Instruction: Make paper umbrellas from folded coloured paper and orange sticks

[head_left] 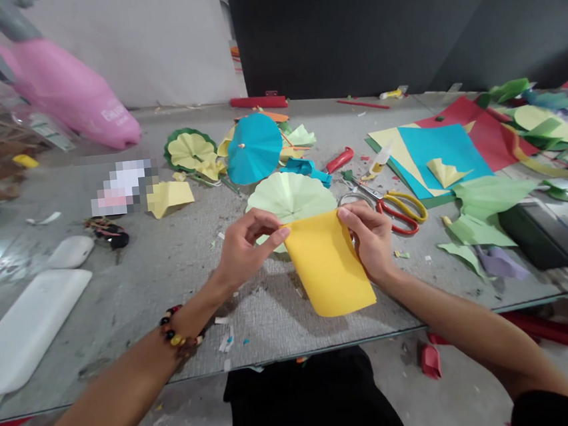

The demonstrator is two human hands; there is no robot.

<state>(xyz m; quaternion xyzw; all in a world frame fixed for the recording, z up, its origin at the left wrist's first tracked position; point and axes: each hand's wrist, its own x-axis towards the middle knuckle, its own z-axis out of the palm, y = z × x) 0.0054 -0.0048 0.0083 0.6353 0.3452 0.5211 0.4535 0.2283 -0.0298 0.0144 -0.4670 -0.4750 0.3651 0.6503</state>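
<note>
A folded sheet of yellow paper (328, 265) is held above the near edge of the grey table (178, 263). My left hand (247, 246) pinches its top left corner, with a beaded bracelet (177, 330) on the wrist. My right hand (371, 238) grips the sheet's top right corner and right edge. Just behind the sheet lies a pale green pleated paper disc (290, 199). Red and yellow scissors (399, 208) rest on the table right of my right hand.
A blue paper umbrella (253, 147) and a yellow and green pleated disc (191, 151) lie further back. Coloured sheets (446, 147) and green cut-outs (485, 210) fill the right. A white keyboard (24, 332) and mouse (70, 251) sit left. A pink object (71, 93) lies far left.
</note>
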